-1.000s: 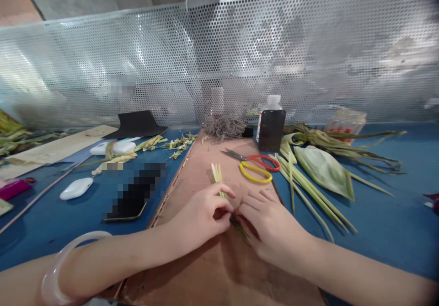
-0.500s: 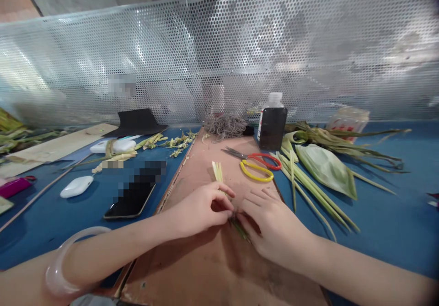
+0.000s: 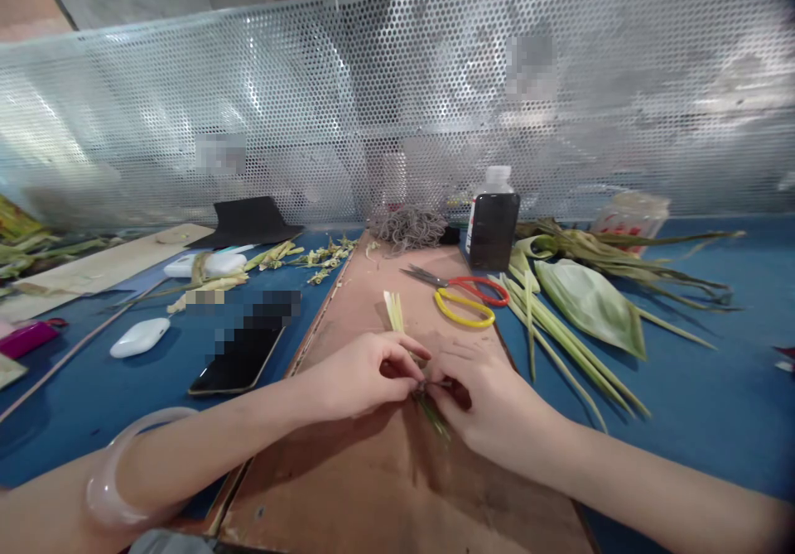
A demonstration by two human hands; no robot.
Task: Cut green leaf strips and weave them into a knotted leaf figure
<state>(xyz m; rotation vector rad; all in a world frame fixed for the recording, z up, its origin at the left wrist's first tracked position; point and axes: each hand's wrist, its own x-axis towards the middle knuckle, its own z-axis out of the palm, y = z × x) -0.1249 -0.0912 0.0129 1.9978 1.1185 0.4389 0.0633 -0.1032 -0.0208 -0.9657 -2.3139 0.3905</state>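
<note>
A small bundle of pale green plant stems (image 3: 393,312) lies under my hands on the brown board (image 3: 335,471). Its pale cut ends point away from me, and thin greener ends (image 3: 435,421) come out on my side. My left hand (image 3: 363,376) is closed in a pinch on the middle of the bundle. Beside it, my right hand (image 3: 497,397) pinches a thin dark strand (image 3: 442,383), which looks like string, right at the bundle. The fingers partly hide where strand and stems meet. Beyond the hands lie scissors (image 3: 464,308) with one red and one yellow handle.
Grey string (image 3: 410,229) is heaped at the back, near a dark bottle (image 3: 493,231). Green stalks (image 3: 577,347) and a wide leaf (image 3: 593,305) lie right. A phone (image 3: 239,355) and white case (image 3: 140,338) are left. A perforated metal screen (image 3: 397,98) stands behind.
My right hand's fingers have drawn into a tighter pinch at the bundle, and the thin strand now shows between them. The left hand has barely shifted.
</note>
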